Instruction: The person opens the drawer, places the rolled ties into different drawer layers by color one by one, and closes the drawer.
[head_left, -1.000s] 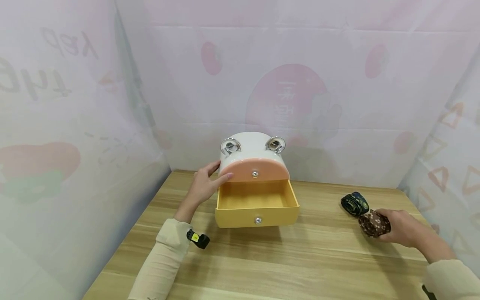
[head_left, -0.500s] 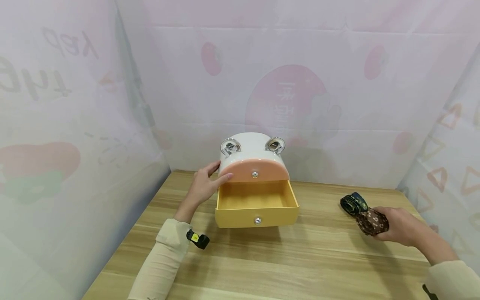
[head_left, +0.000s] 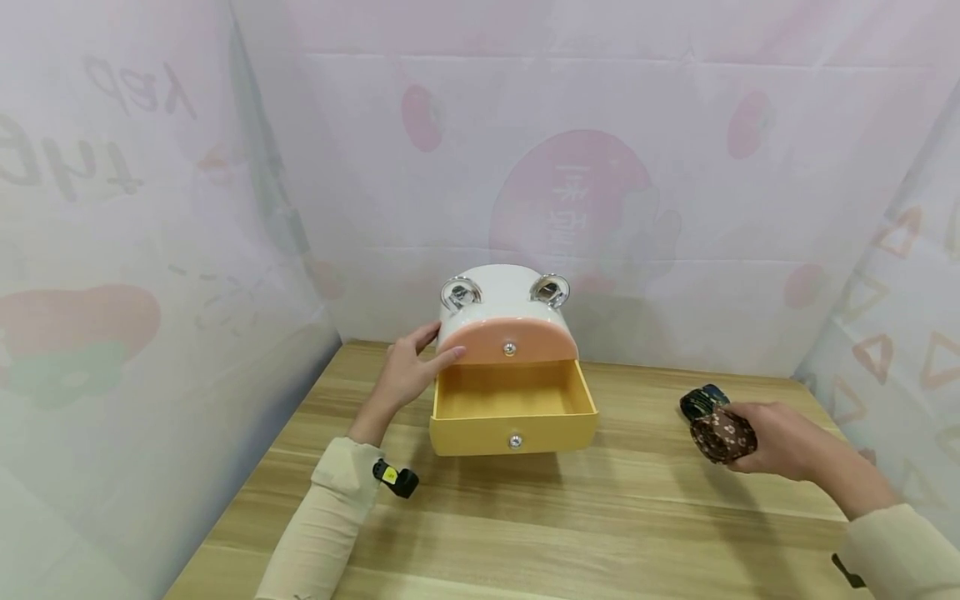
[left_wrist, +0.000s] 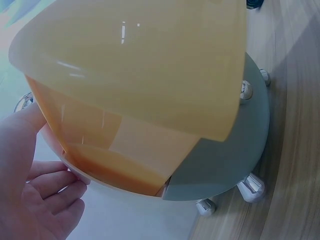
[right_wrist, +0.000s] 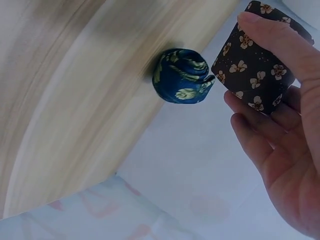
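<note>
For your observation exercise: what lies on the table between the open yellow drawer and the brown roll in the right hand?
Only bare table in the head view, between drawer and brown roll.

Head view: brown roll (head_left: pixel 722 434) hides part of the blue roll (head_left: pixel 699 402). Left wrist view: drawer box (left_wrist: pixel 150 100) cut off at top; left hand (left_wrist: pixel 35 195) cropped at frame edge.

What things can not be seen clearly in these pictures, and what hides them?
- Blue roll: head view, partly covered by the brown flowered roll that the right hand holds.
- Upper pink drawer: shut, inside hidden.
- Yellow drawer: left wrist view, too close, cut off by the top edge.
- Table: right wrist view, blurred.
</note>
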